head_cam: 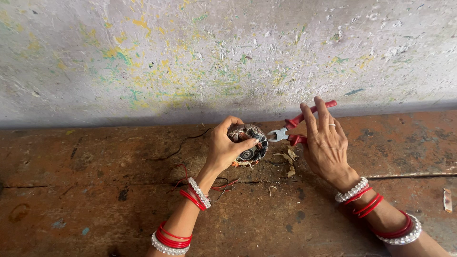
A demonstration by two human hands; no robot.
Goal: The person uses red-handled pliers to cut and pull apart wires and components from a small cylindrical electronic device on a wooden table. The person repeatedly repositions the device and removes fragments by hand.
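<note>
Head view. Behind the work a rough plastered wall (228,52) is rising, whitish, speckled with yellow and green paint flecks. Below it a worn rust-brown bench top (95,200) is running the full width, stained dark in patches and scratched.

Left hand (223,147) is gripping a small round wound coil (248,145), fingers curled over its top rim and thumb pressing across its face. Coil is sitting near the middle of the bench, close to the wall, its lower edge touching or just above the surface; cannot tell which. Its windings are showing dark and shiny, with a round hole at the centre and frayed pale bits hanging at the bottom edge.

Right hand (326,143) is closing around red-handled pliers (290,131), fingers wrapped over both handles, a ring showing on one finger. Metal nose of the pliers is pointing left and meeting the right rim of the coil, just beside the left thumb. Whether the jaws are biting on a wire is too small to tell.

Both wrists are wearing red bangles (193,199) and clear beaded ones.

Loose thin wires (181,147), dark and red, are trailing over the bench to the left of and below the coil. Pale scraps (289,157) are lying under the pliers. One small pale scrap (447,200) is lying far right.
</note>
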